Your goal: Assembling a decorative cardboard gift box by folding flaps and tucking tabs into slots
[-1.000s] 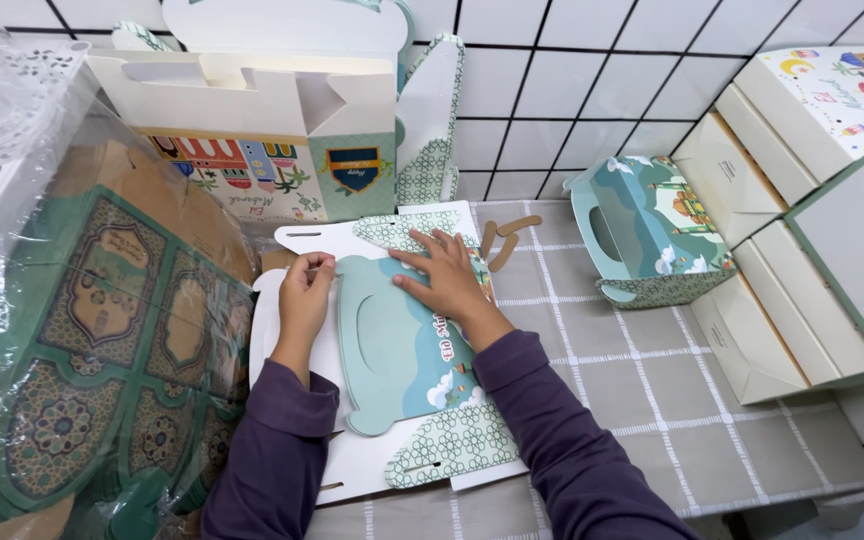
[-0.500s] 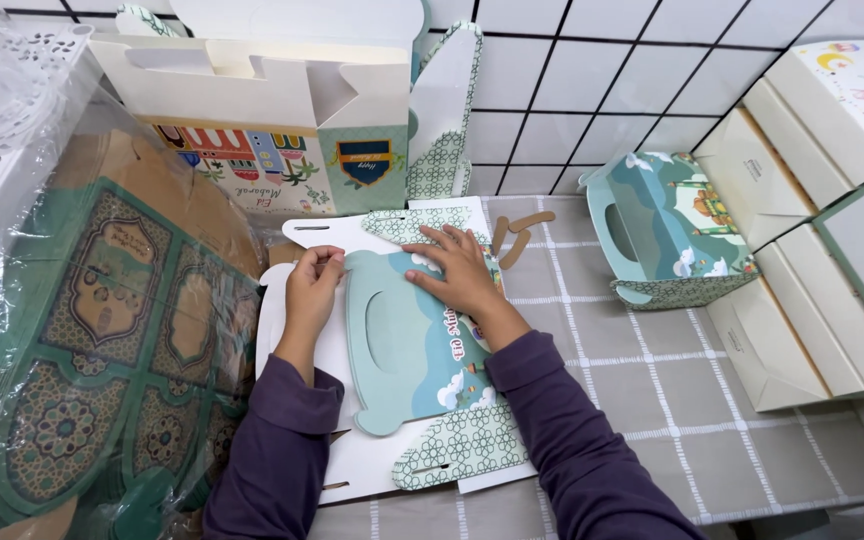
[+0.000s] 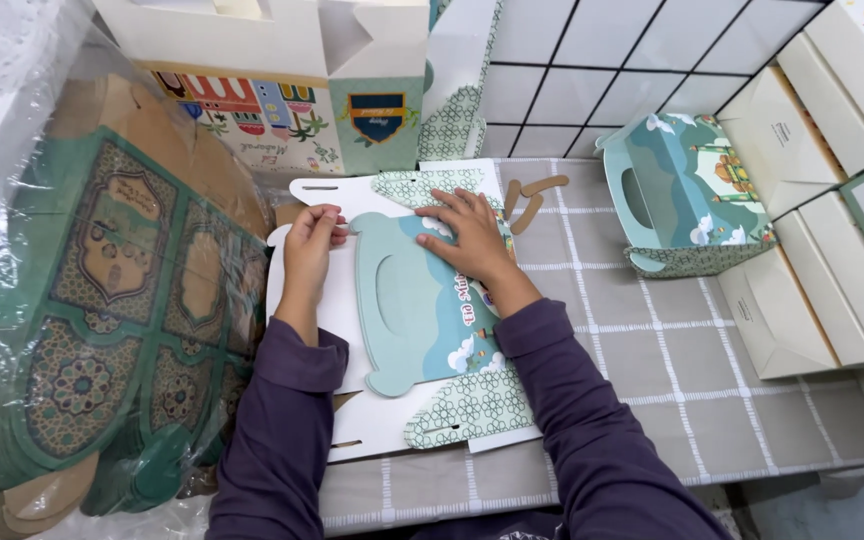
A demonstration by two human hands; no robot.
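Observation:
A flat, unfolded cardboard box blank [image 3: 407, 310] lies on the checked table, white inside, with a teal printed panel folded over its middle and green patterned flaps. My left hand [image 3: 310, 240] pinches the white edge of the blank beside the teal panel's top left corner. My right hand [image 3: 467, 230] lies flat, palm down, on the upper right of the teal panel, pressing it. Both arms wear dark purple sleeves.
A plastic-wrapped stack of green patterned blanks [image 3: 102, 300] fills the left. An open white box with a printed street scene [image 3: 282, 90] stands behind. A finished teal handled box [image 3: 687, 195] sits at right, by cream boxes [image 3: 802, 270]. Small brown card cutouts [image 3: 532, 200] lie nearby.
The teal panel now lies flatter over the blank. My right hand has slid a little along its upper part and my left hand stays at the top left edge. The camera has come closer.

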